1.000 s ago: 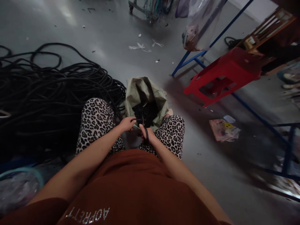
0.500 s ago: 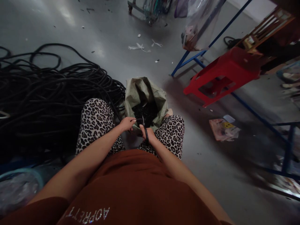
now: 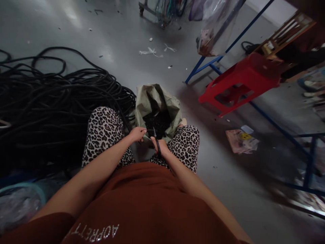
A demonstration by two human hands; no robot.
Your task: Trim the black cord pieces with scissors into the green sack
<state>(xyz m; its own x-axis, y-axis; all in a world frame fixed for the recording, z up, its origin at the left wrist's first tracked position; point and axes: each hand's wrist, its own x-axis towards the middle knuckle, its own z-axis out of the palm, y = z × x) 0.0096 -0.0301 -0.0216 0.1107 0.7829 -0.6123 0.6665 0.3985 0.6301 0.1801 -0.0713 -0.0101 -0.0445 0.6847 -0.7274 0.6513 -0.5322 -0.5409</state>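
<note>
My left hand (image 3: 137, 134) is closed on a black cord, whose end pokes out past the fingertips toward the blades. Black-handled scissors (image 3: 158, 147) sit in my right hand (image 3: 160, 146), their metal tips at the cord's end. Whether the blades touch the cord I cannot tell. Both hands are over the near rim of an open woven sack (image 3: 173, 109) between my knees. Dark pieces (image 3: 157, 120) lie inside it, too shadowed to make out singly. From a large tangled heap of black cord (image 3: 83, 89) on the left, a strand runs to my left hand.
A red plastic stool (image 3: 243, 84) lies tipped by a blue metal frame (image 3: 203, 67) on the right. A printed plastic packet (image 3: 240, 140) is on the floor. A light-blue tub (image 3: 42, 193) of clear plastic stands at lower left. White scraps (image 3: 149, 51) lie beyond the sack.
The scissors' blades look a little closer together than before. Both hands have stayed in nearly the same place over the sack.
</note>
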